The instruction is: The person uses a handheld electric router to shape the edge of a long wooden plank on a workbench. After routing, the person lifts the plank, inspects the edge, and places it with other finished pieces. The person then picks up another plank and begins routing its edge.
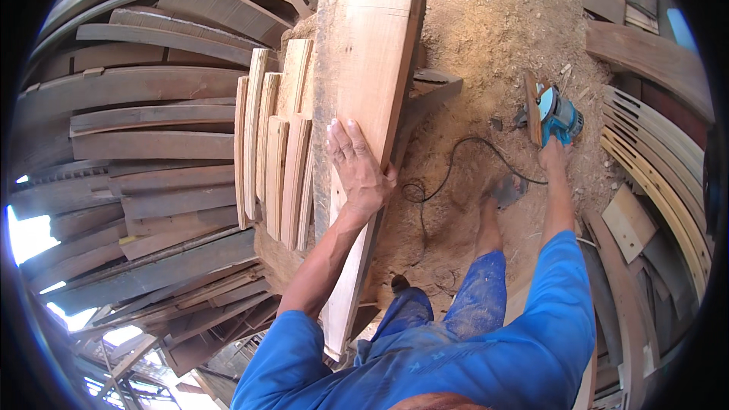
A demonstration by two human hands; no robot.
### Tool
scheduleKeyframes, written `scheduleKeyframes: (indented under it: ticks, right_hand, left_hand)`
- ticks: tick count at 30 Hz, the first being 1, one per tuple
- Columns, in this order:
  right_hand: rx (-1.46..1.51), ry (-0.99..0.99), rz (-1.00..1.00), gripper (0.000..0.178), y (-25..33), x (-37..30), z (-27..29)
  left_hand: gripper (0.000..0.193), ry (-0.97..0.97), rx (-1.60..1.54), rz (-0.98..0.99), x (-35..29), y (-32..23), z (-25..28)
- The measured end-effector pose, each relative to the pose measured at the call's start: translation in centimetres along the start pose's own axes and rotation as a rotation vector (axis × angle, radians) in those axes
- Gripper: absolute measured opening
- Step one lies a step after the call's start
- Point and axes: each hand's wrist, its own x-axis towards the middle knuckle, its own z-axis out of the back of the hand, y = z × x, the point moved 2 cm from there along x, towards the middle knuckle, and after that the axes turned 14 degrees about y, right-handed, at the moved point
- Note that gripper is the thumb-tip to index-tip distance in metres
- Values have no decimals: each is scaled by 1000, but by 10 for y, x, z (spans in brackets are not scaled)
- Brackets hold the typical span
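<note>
My left hand (355,171) lies flat on a long, thick plank (380,38), its fingers stretched out and pointing away from me. Pale and smooth on top, the plank runs from beside my body to the far edge of the view, and thin lines cross its far part. Out to the right, my right hand (553,153) is closed round the handle of a teal circular saw (560,115). The saw is apart from the plank, tilted so that its brown base plate (533,110) faces left. Its blade cannot be made out.
A black cord (472,139) loops across the sawdust-covered ground (486,45) near my feet. Several pale cut strips (275,144) stand just left of the plank. Stacked dark boards (159,118) fill the left side, and more boards (653,152) lie along the right.
</note>
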Motion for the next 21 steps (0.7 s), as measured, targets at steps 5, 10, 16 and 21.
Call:
scheduleKeyframes:
  ticks: [5,10,16,21]
  right_hand:
    - [51,-43,52,37,7,-4,33]
    - [256,-103,155,35,-15,-36,45]
    - [913,-106,394,43,-15,-174,-2]
    - [1467,-82,716,39,15,-353,3]
  left_hand:
    - [116,2,-54,-10,0,2,-1]
    - [115,-8,-78,-22,2,-1,0]
    - [115,11,-88,-10,3,7,-3]
    - [74,202,76,-287,-6,49,-8]
